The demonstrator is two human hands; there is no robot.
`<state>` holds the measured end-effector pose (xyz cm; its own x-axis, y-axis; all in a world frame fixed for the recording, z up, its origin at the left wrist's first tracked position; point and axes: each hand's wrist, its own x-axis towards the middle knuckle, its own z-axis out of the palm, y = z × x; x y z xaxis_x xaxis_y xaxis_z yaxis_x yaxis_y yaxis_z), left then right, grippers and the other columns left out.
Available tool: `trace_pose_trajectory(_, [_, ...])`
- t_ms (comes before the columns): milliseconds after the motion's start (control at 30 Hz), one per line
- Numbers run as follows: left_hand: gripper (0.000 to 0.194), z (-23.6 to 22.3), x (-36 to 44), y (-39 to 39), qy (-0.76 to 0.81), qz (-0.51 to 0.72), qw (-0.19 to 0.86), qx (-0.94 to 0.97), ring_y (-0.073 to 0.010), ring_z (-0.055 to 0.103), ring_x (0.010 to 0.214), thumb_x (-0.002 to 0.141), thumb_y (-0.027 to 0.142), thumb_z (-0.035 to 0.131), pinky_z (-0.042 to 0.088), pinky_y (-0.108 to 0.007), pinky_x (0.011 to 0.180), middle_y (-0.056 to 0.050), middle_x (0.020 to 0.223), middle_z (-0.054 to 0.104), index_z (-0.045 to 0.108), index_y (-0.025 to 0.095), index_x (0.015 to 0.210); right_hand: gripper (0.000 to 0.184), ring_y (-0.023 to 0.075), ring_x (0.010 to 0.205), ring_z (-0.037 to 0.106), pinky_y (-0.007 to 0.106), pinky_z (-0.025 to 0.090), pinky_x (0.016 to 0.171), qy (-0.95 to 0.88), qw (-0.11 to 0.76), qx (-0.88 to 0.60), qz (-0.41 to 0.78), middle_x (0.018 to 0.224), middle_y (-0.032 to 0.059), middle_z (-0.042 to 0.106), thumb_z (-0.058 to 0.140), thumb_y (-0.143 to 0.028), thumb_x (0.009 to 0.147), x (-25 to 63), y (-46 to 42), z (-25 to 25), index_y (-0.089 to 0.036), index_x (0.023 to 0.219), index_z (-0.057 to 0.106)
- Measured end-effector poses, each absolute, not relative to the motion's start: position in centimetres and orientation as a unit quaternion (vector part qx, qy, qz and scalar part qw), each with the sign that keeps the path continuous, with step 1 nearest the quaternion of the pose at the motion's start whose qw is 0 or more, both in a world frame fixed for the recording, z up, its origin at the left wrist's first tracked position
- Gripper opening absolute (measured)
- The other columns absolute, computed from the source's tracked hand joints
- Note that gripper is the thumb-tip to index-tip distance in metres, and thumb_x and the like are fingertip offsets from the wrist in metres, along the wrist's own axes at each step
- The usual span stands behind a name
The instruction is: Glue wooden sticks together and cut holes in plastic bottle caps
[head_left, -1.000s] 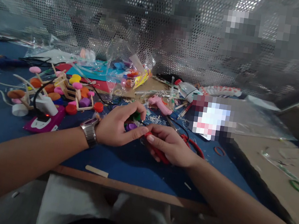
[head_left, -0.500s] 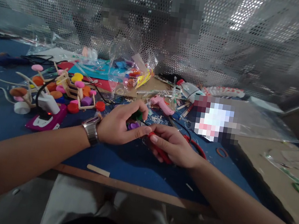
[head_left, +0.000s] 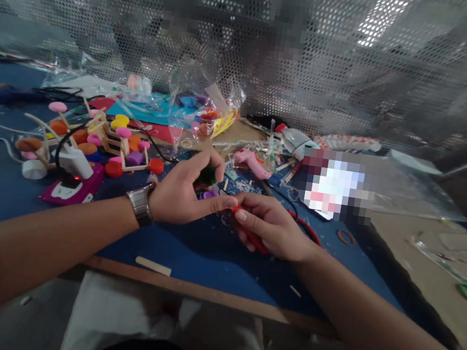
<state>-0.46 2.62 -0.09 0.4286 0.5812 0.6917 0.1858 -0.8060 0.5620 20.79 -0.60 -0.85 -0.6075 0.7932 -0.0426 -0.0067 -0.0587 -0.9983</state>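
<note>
My right hand (head_left: pixel 272 227) grips a red-handled tool (head_left: pixel 256 241), maybe pliers or cutters. Its dark tip points left, and most of it is covered by my fingers. Beside it, my left hand (head_left: pixel 187 188) is curled, with the thumb tip meeting the right fingertips at the tool's front end. Within the curl of the left fingers shows a dark green round piece (head_left: pixel 207 176), partly hidden. Just below it, against the left thumb, is a small purple piece (head_left: pixel 208 194), close to the tool's tip.
Craft-stick models with coloured round pieces (head_left: pixel 123 132) stand at left, near a purple power strip (head_left: pixel 95 178). Beyond my hands lie a pink glue gun (head_left: pixel 253 163), a plastic bottle (head_left: pixel 295 142) and a lit phone (head_left: pixel 335 184). A craft stick (head_left: pixel 153 266) lies near the front edge.
My left fingers have tilted slightly and shifted a little left, the green piece moving with them. The right hand and red-handled tool stay almost where they were.
</note>
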Motion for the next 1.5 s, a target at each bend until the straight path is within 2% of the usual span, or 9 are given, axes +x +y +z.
trace_pose_trajectory(167, [0.041, -0.20, -0.49, 2.55, 0.238, 0.478, 0.193, 0.823, -0.0081, 0.043, 0.059, 0.082, 0.048, 0.078, 0.036, -0.021, 0.051, 0.003, 0.080, 0.051, 0.049, 0.020, 0.090, 0.045, 0.0050, 0.039, 0.045, 0.016, 0.035, 0.036, -0.621, 0.298, -0.319, 0.651, 0.057, -0.0065, 0.053, 0.072, -0.059, 0.086, 20.86, -0.56, -0.81, -0.017, 0.088, 0.056])
trace_pose_trajectory(400, [0.025, -0.27, -0.45, 2.40, 0.223, 0.452, 0.149, 0.851, -0.0103, 0.050, 0.063, 0.092, 0.040, 0.067, 0.042, -0.024, 0.060, 0.001, 0.081, 0.058, 0.052, 0.020, 0.093, 0.047, 0.0053, 0.039, 0.045, 0.017, 0.033, 0.035, -0.628, 0.296, -0.323, 0.643, 0.057, -0.0066, 0.052, 0.070, -0.062, 0.086, 20.84, -0.54, -0.95, -0.016, 0.090, 0.056])
trace_pose_trajectory(600, [0.021, -0.39, -0.38, 2.39, 0.213, 0.439, 0.155, 0.859, -0.0110, 0.050, 0.065, 0.095, 0.037, 0.063, 0.042, -0.025, 0.061, 0.000, 0.083, 0.059, 0.052, 0.019, 0.094, 0.048, 0.0051, 0.039, 0.045, 0.017, 0.035, 0.037, -0.633, 0.293, -0.321, 0.641, 0.056, -0.0068, 0.052, 0.069, -0.062, 0.086, 20.74, -0.55, -0.90, -0.016, 0.090, 0.057])
trace_pose_trajectory(800, [0.037, -0.48, -0.30, 2.38, 0.233, 0.460, 0.248, 0.820, -0.0082, 0.043, 0.060, 0.085, 0.045, 0.075, 0.040, -0.022, 0.052, 0.003, 0.082, 0.051, 0.050, 0.020, 0.093, 0.046, 0.0051, 0.039, 0.044, 0.017, 0.034, 0.035, -0.626, 0.304, -0.321, 0.643, 0.057, -0.0071, 0.052, 0.071, -0.061, 0.085, 20.78, -0.60, -0.85, -0.017, 0.091, 0.057])
trace_pose_trajectory(1000, [0.047, -0.46, -0.10, 2.51, 0.244, 0.483, 0.319, 0.778, -0.0056, 0.038, 0.054, 0.074, 0.041, 0.086, 0.037, -0.018, 0.046, 0.007, 0.075, 0.043, 0.047, 0.021, 0.090, 0.049, 0.0053, 0.038, 0.044, 0.017, 0.034, 0.035, -0.627, 0.299, -0.330, 0.639, 0.056, -0.0070, 0.052, 0.071, -0.063, 0.084, 20.84, -0.62, -0.79, -0.017, 0.091, 0.057])
trace_pose_trajectory(1200, [0.035, -0.33, -0.33, 2.32, 0.249, 0.462, 0.265, 0.809, -0.0057, 0.040, 0.053, 0.084, 0.042, 0.076, 0.034, -0.020, 0.046, 0.004, 0.079, 0.050, 0.050, 0.020, 0.093, 0.050, 0.0053, 0.038, 0.045, 0.017, 0.034, 0.035, -0.624, 0.296, -0.329, 0.644, 0.055, -0.0073, 0.052, 0.072, -0.064, 0.083, 20.80, -0.61, -0.72, -0.016, 0.091, 0.056])
trace_pose_trajectory(1333, [0.030, -0.20, -0.42, 2.20, 0.241, 0.463, 0.216, 0.825, -0.0084, 0.047, 0.060, 0.091, 0.045, 0.068, 0.040, -0.023, 0.053, 0.001, 0.084, 0.056, 0.051, 0.020, 0.094, 0.048, 0.0053, 0.038, 0.044, 0.017, 0.034, 0.035, -0.628, 0.295, -0.324, 0.644, 0.056, -0.0073, 0.052, 0.070, -0.062, 0.085, 20.79, -0.53, -0.80, -0.017, 0.091, 0.056])
trace_pose_trajectory(1500, [0.024, -0.13, -0.44, 2.35, 0.243, 0.441, 0.159, 0.849, -0.0102, 0.048, 0.062, 0.093, 0.040, 0.065, 0.043, -0.025, 0.059, 0.002, 0.082, 0.057, 0.051, 0.020, 0.095, 0.047, 0.0053, 0.038, 0.045, 0.017, 0.035, 0.036, -0.634, 0.296, -0.319, 0.639, 0.055, -0.0073, 0.052, 0.068, -0.062, 0.087, 20.72, -0.45, -1.10, -0.017, 0.091, 0.056])
